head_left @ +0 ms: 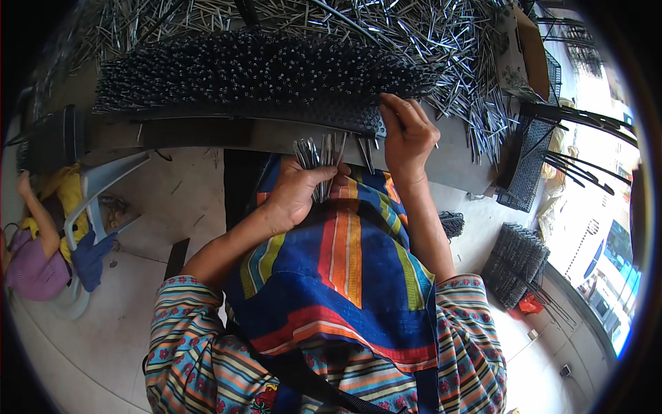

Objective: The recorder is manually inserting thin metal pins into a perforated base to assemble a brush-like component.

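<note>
My left hand (pixel 293 193) is closed round a bundle of thin shiny metal rods (pixel 318 153), held upright just in front of the bench edge, above my striped apron (pixel 341 255). Fingers pinched, my right hand (pixel 408 141) is at the right end of a long black perforated rack (pixel 348 117). Whatever lies between those fingertips is too small to make out. Dense rows of upright thin rods (pixel 262 72) fill most of the rack. Along its near right edge the holes show bare.
Loose metal rods (pixel 434 48) lie heaped behind the rack, spilling to its right. An open cardboard box (pixel 534 52) stands at the far right. Black mesh baskets (pixel 527 162) hang beside the bench; dark racks (pixel 516 265) are stacked on the floor. Another person (pixel 41 269) sits at left by a pale blue chair (pixel 89 200).
</note>
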